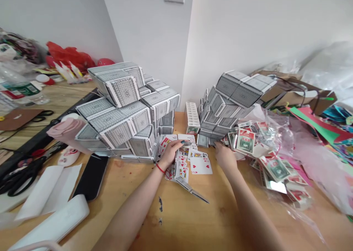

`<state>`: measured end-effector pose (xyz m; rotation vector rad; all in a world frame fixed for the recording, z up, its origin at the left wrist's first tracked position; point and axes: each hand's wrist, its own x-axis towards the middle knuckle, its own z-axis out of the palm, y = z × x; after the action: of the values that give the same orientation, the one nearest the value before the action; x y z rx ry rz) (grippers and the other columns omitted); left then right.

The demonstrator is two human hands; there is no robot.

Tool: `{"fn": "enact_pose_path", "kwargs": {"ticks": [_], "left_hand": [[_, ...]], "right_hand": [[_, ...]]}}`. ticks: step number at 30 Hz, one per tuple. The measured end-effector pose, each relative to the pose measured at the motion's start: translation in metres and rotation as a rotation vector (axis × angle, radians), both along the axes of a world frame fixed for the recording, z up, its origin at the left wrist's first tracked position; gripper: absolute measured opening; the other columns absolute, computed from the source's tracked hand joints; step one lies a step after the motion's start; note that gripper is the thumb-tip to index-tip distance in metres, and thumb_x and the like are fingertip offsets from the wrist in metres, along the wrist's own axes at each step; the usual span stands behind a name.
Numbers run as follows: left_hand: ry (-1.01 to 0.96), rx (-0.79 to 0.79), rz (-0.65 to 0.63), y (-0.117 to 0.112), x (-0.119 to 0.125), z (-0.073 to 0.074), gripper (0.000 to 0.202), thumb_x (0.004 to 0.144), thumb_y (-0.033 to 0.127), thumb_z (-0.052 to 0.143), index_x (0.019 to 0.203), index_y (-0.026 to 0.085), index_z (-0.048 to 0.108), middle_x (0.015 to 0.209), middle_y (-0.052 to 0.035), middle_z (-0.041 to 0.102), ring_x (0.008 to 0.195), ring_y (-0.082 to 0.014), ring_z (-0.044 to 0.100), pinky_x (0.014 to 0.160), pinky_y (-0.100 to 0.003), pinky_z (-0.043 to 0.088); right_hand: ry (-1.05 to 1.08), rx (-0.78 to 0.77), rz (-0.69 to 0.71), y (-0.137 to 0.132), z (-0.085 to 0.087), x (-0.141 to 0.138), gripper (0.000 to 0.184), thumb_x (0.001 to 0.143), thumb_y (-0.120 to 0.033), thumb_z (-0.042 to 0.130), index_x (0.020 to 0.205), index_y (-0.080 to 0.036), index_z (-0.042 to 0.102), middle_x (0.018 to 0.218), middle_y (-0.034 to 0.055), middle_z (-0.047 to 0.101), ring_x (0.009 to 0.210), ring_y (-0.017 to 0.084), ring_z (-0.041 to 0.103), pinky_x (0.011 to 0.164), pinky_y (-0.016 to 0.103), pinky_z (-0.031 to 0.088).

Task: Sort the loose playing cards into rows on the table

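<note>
My left hand (170, 153), with a red string at the wrist, is closed on the far end of a folded strip of playing cards (182, 182). That strip stands on edge and its near end angles to the right. Loose face-up cards (200, 165) lie between my hands, a two of hearts among them. My right hand (225, 158) reaches to the foot of the right-hand card-block structure (237, 93). Its fingertips are closed and partly hidden, so what they grip is unclear. A larger card-block structure (118, 118) rises behind my left hand.
A white slotted block (192, 118) stands between the structures. At right, card boxes (274, 166) lie in clear plastic beside coloured paper (317, 124). Left are a black phone (92, 175), scissors (20, 174), white paper (51, 186), a white case (55, 221) and a bottle (24, 89).
</note>
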<state>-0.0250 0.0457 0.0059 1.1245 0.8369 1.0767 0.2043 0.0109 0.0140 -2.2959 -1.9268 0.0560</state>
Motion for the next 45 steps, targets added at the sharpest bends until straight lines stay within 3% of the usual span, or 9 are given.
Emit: {"fn": "enact_pose_path", "kwargs": {"ticks": [4,7,12,18,21,26,31,38,45], "left_hand": [[-0.003,0.032,-0.059,0.001,0.000,0.000,0.027,0.070,0.027,0.053,0.088,0.014,0.068,0.088,-0.0049,0.068,0.081,-0.0197,0.061,0.066,-0.028,0.047],[0.008,0.007,-0.047,0.001,0.001,-0.001,0.028,0.071,0.028,0.051,0.088,0.013,0.068,0.083,-0.0052,0.069,0.075,-0.0188,0.062,0.063,-0.028,0.047],[0.063,0.016,0.038,-0.002,0.003,0.001,0.023,0.072,0.029,0.053,0.081,0.014,0.068,0.082,-0.0034,0.068,0.070,-0.0167,0.061,0.064,-0.029,0.049],[0.122,0.084,0.136,-0.004,0.003,0.002,0.022,0.072,0.030,0.054,0.081,0.016,0.068,0.081,-0.0028,0.067,0.070,-0.0159,0.060,0.061,-0.029,0.050],[0.157,0.139,0.182,-0.005,0.002,0.000,0.023,0.074,0.029,0.051,0.086,0.016,0.067,0.092,-0.0043,0.066,0.067,-0.0139,0.058,0.056,-0.025,0.048],[0.216,0.199,0.114,-0.007,-0.001,-0.003,0.029,0.078,0.029,0.044,0.096,0.017,0.063,0.099,-0.0048,0.064,0.045,-0.0059,0.046,0.045,-0.022,0.041],[0.280,0.211,0.122,-0.006,0.000,-0.004,0.032,0.080,0.030,0.040,0.101,0.017,0.062,0.091,-0.0046,0.066,0.046,-0.0077,0.048,0.047,-0.022,0.041],[0.300,0.307,0.150,-0.005,0.000,-0.002,0.031,0.080,0.025,0.040,0.098,0.016,0.064,0.101,-0.0054,0.065,0.096,-0.0179,0.057,0.087,-0.031,0.042],[0.255,0.271,0.122,-0.005,0.001,-0.004,0.030,0.080,0.026,0.043,0.099,0.015,0.064,0.105,-0.0057,0.064,0.099,-0.0187,0.057,0.089,-0.031,0.042]], "right_hand": [[-0.014,0.093,-0.003,-0.003,0.000,-0.002,0.040,0.075,-0.005,0.040,0.110,-0.017,0.056,0.093,0.0104,0.067,0.071,0.021,0.063,0.055,0.025,0.037],[0.042,0.307,-0.042,-0.007,-0.001,-0.009,0.038,0.076,-0.009,0.039,0.110,-0.016,0.056,0.099,0.0105,0.065,0.075,0.021,0.062,0.056,0.025,0.038],[0.567,0.614,-0.130,-0.009,-0.002,-0.024,0.030,0.080,-0.031,0.042,0.098,-0.014,0.060,0.088,0.0104,0.066,0.075,0.020,0.060,0.063,0.027,0.043],[1.366,0.382,-0.212,-0.010,0.000,-0.041,0.037,0.067,-0.045,0.059,0.089,-0.015,0.059,0.060,-0.0003,0.057,0.041,0.009,0.043,0.041,0.022,0.035],[1.549,0.295,-0.159,-0.015,-0.006,-0.050,0.036,0.061,-0.039,0.068,0.086,-0.015,0.059,0.063,-0.0014,0.056,0.044,0.007,0.042,0.041,0.020,0.034],[1.540,0.211,-0.108,-0.018,-0.016,-0.061,0.027,0.065,-0.039,0.066,0.075,-0.017,0.055,0.054,-0.0057,0.047,0.040,0.005,0.037,0.037,0.018,0.032],[1.551,0.286,-0.007,-0.021,-0.019,-0.076,0.028,0.071,-0.046,0.057,0.079,-0.022,0.044,0.074,-0.0005,0.056,0.051,0.012,0.053,0.039,0.023,0.042],[1.013,0.314,0.117,-0.036,-0.022,-0.087,0.021,0.076,-0.040,0.050,0.083,-0.020,0.048,0.060,-0.0009,0.059,0.047,0.013,0.054,0.046,0.024,0.044],[0.751,0.355,0.071,-0.035,-0.024,-0.090,0.022,0.076,-0.041,0.046,0.075,-0.019,0.050,0.051,-0.0022,0.056,0.042,0.012,0.050,0.044,0.021,0.037]]}}
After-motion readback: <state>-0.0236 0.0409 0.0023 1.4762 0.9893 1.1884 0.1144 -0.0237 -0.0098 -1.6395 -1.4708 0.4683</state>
